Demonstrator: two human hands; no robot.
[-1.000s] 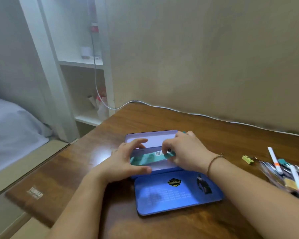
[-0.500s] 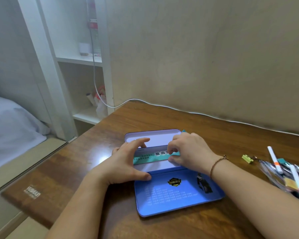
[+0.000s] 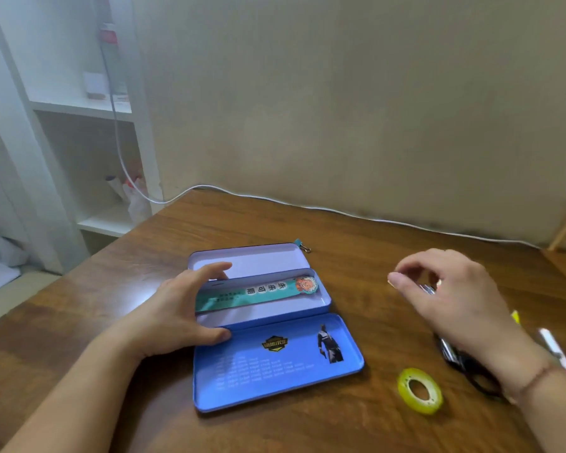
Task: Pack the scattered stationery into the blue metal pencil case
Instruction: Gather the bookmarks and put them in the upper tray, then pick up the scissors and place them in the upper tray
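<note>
Right hand (image 3: pixel 451 295) has let go of the bookmark (image 3: pixel 258 294), now in the case (image 3: pixel 275 364), fingers loosely curled, empty, over the pens (image 3: pixel 451 351) | left hand (image 3: pixel 180 308) spread, steadying the case | next item follows.

Left hand (image 3: pixel 177 312) bracing open case (image 3: pixel 275 364) on desk (image 3: pixel 356 250), teal bookmark (image 3: pixel 258 293) lying inside, right hand (image 3: pixel 451 295) hovering empty over pens (image 3: pixel 446 349), tape (image 3: pixel 420 390) nearby

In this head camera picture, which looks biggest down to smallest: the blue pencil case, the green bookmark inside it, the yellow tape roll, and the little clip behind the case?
1. Blue pencil case, opened flat, by far the largest.
2. Green bookmark, long and narrow, lying in the case's tray.
3. Yellow tape roll, though it lies nearer the camera, which flatters it.
4. Binder clip, tiny and farthest away.
</note>
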